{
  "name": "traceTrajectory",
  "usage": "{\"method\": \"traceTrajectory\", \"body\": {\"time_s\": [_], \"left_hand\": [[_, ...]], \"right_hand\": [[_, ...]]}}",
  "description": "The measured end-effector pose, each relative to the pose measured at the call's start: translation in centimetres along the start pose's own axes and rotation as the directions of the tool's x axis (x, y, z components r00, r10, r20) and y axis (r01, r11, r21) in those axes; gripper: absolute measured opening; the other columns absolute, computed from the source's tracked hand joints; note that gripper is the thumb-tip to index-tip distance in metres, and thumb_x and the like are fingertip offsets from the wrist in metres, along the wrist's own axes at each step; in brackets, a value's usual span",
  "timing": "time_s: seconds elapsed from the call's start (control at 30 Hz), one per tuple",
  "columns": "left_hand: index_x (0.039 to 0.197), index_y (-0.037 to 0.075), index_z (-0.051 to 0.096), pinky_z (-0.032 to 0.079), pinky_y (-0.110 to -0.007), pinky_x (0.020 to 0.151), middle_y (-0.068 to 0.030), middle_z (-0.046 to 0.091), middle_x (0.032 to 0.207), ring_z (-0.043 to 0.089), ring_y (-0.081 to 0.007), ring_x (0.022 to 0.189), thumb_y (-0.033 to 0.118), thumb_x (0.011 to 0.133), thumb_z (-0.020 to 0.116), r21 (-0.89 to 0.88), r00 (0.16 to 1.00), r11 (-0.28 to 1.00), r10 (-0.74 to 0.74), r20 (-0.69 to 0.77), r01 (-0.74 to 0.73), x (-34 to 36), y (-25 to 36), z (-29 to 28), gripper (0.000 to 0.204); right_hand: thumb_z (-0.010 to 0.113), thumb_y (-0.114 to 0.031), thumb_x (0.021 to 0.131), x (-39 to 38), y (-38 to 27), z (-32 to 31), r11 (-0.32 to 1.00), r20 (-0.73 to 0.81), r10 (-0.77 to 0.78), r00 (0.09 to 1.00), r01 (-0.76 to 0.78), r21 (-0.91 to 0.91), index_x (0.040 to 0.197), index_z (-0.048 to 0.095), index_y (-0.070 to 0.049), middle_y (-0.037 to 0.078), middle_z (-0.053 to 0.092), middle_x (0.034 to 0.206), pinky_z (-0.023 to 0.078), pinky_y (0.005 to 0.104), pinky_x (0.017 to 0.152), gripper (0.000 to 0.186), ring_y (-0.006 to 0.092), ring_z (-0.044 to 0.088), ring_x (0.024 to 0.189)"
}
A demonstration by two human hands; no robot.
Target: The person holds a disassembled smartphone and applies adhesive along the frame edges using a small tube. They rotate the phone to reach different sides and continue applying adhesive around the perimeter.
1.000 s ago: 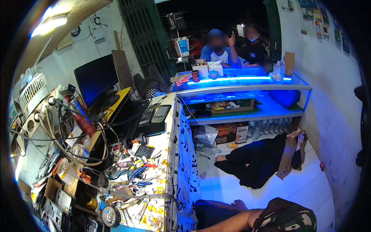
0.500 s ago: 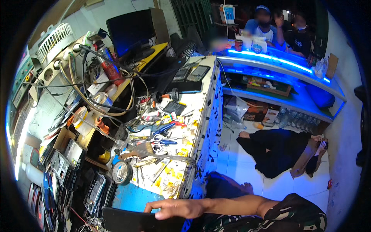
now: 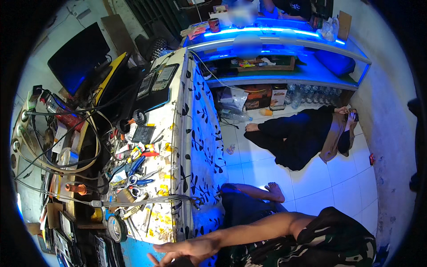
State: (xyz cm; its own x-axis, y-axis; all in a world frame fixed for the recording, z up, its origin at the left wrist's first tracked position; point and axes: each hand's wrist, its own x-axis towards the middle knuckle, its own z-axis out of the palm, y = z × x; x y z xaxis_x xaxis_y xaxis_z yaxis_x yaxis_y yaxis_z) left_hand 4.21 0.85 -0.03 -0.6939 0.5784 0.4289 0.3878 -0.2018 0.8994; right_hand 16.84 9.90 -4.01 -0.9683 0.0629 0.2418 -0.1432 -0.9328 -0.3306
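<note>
My right hand (image 3: 187, 249) reaches in from the lower right over the blue near end (image 3: 138, 249) of the cluttered workbench, its fingers spread. A dark object (image 3: 178, 262) lies under it at the lower edge; whether the fingers touch it I cannot tell. My left hand is out of view. Near the hand are a roll of tape (image 3: 116, 228), a brush (image 3: 123, 196), scissors and blue-handled pliers (image 3: 135, 165) among small parts. Stacks of phone casings (image 3: 62, 238) stand at the lower left. Opened devices (image 3: 162, 78) lie at the bench's far end.
A monitor (image 3: 75, 55), cables and power sockets fill the left. A patterned cloth (image 3: 204, 138) hangs from the bench's side. A blue-lit glass counter (image 3: 360, 62) crosses the back, with people behind it. A person in dark clothes (image 3: 293, 138) lies on the tiled floor.
The view has shifted, now showing less behind the counter. My right hand came in with a black flat object and has since lowered; that object is now mostly out of sight.
</note>
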Motion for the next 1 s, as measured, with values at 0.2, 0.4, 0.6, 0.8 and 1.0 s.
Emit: {"method": "traceTrajectory", "body": {"time_s": [0.2, 0.4, 0.6, 0.8, 1.0], "left_hand": [[0.127, 0.0, 0.053, 0.045, -0.039, 0.087, -0.0175, 0.054, 0.118, 0.052, -0.029, 0.101, 0.027, 0.084, 0.07, 0.079, 0.999, 0.995, 0.053, 0.008, -0.053, 0.0, 0.6, 0.6, 0.053], [0.126, 0.001, 0.054, 0.044, -0.041, 0.089, -0.0187, 0.052, 0.121, 0.05, -0.0308, 0.105, 0.029, 0.084, 0.069, 0.194, 0.994, 0.975, 0.109, 0.029, -0.112, 0.2, 1.1, 0.8, 0.053], [0.125, 0.002, 0.054, 0.043, -0.043, 0.091, -0.0199, 0.049, 0.123, 0.048, -0.0325, 0.108, 0.031, 0.085, 0.069, 0.297, 0.991, 0.947, 0.093, 0.1, -0.118, 0.5, 0.7, 1.7, 0.052], [0.125, 0.003, 0.055, 0.042, -0.045, 0.092, -0.0211, 0.047, 0.126, 0.046, -0.0342, 0.111, 0.033, 0.085, 0.068, 0.351, 0.987, 0.929, 0.068, 0.148, -0.117, 0.5, 0.5, 2.0, 0.052], [0.124, 0.004, 0.055, 0.042, -0.047, 0.094, -0.0223, 0.045, 0.129, 0.044, -0.036, 0.115, 0.035, 0.085, 0.067, 0.358, 0.982, 0.925, 0.072, 0.174, -0.131, 0.6, -0.2, 1.5, 0.052]], "right_hand": [[0.034, -0.038, 0.104, -9.9, -3.8, -0.1, 0.846, -0.265, -0.021, 0.964, -0.124, -0.519, 0.107, 0.053, 0.002, 0.013, 0.067, 0.083, 0.047, 0.0219, 0.046, 0.044, 0.0132, 0.06, 0.055], [0.035, -0.035, 0.104, -6.5, -1.5, -2.6, 0.834, 0.122, 0.01, 0.992, 0.059, -0.549, 0.105, 0.053, 0.001, 0.012, 0.065, 0.071, 0.041, 0.0228, 0.04, 0.04, 0.0091, 0.054, 0.047], [0.037, -0.033, 0.104, -4.5, -1.2, -3.8, 0.832, 0.112, -0.029, 0.993, 0.086, -0.548, 0.097, 0.053, 0.0, 0.011, 0.064, 0.067, 0.04, 0.0228, 0.039, 0.037, 0.0107, 0.054, 0.045], [0.037, -0.035, 0.104, -3.9, -1.6, -3.5, 0.824, 0.119, -0.113, 0.986, 0.16, -0.543, 0.087, 0.056, 0.0, 0.008, 0.06, 0.058, 0.038, 0.0219, 0.035, 0.043, 0.0102, 0.052, 0.04], [0.049, -0.039, 0.095, -4.3, -1.9, -3.8, 0.826, 0.061, -0.047, 0.997, 0.073, -0.56, 0.085, 0.055, 0.001, 0.013, 0.061, 0.08, 0.047, 0.0299, 0.057, 0.042, 0.0193, 0.06, 0.072]]}}
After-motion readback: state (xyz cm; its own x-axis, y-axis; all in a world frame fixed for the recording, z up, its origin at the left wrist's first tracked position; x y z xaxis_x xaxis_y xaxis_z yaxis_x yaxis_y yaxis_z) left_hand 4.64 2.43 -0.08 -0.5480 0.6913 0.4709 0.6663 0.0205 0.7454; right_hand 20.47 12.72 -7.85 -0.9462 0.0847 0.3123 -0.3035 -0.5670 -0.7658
